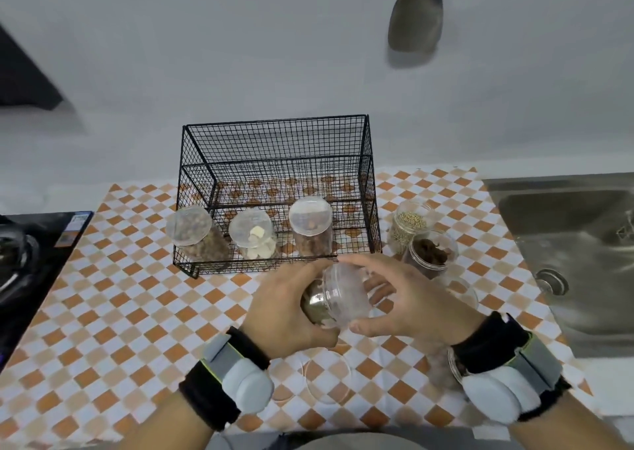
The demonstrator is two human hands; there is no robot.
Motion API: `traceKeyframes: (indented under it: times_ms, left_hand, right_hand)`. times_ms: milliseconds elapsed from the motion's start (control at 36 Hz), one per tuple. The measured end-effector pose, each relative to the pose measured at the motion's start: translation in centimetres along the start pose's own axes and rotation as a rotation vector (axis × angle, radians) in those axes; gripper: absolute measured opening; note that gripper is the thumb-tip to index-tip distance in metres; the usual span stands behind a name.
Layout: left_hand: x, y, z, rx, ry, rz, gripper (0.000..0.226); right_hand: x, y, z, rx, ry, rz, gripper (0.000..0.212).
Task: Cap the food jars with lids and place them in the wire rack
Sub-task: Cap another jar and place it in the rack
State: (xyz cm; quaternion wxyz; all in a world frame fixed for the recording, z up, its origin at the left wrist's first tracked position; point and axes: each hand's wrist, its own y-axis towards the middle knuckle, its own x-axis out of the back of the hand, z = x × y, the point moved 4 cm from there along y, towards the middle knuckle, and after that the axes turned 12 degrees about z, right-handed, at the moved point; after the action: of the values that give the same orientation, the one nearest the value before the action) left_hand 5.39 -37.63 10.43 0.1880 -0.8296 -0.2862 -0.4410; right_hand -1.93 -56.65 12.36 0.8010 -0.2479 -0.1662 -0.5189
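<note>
Both hands on one jar (338,295), held tilted above tabletop (137,298): left hand (288,307) gripping body to steady, right hand (406,298) curled round lid end, probably twisting lid on; blur hides seating. Three capped jars (310,224) already in wire rack (278,192). Two open jars (430,248) waiting right of rack. Spare lids (326,376) near wrists.

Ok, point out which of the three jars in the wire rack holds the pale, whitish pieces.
The middle jar in the wire rack: pale chunks show through it, while the left jar and right jar hold brown contents.
</note>
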Motion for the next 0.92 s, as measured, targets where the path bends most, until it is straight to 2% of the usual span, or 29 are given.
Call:
traceKeyframes:
  times_ms: [222,389,500,556,611,667,722,806,917]
  left_hand:
    - [-0.6,0.5,-0.8,0.001,0.052,0.019,0.099]
    - [-0.3,0.4,-1.1,-0.010,0.121,-0.018,0.097]
    - [-0.2,0.0,-0.8,-0.002,0.153,-0.017,0.097]
    - [-0.1,-0.4,-0.5,0.000,0.135,-0.014,0.097]
    - [0.1,-0.6,-0.3,0.001,0.109,-0.028,0.098]
    - [0.3,-0.8,-0.1,-0.001,0.103,-0.033,0.101]
    - [0.3,-0.8,0.0,0.008,0.094,-0.029,0.101]
    - [0.5,-1.0,0.0,0.012,0.105,-0.030,0.102]
    - [0.6,-1.0,0.2,0.009,0.140,-0.034,0.102]
  right_hand:
    - [0.5,-0.1,-0.3,-0.083,0.008,-0.003,0.087]
    - [0.1,0.7,-0.6,-0.226,0.013,-0.068,0.068]
    - [-0.6,1.4,-0.5,-0.323,0.053,-0.080,0.077]
    - [-0.7,1.6,0.0,-0.304,0.073,0.013,0.086]
    - [-0.8,1.7,0.8,-0.209,0.078,0.110,0.090]
    - [-0.8,1.7,1.3,-0.116,0.022,0.124,0.090]
    - [-0.6,1.7,1.5,-0.110,-0.019,0.077,0.086]
    - [-1.0,2.0,1.7,-0.193,0.052,-0.019,0.067]
    - [-2.1,2.4,1.1,-0.329,0.093,-0.167,0.087]
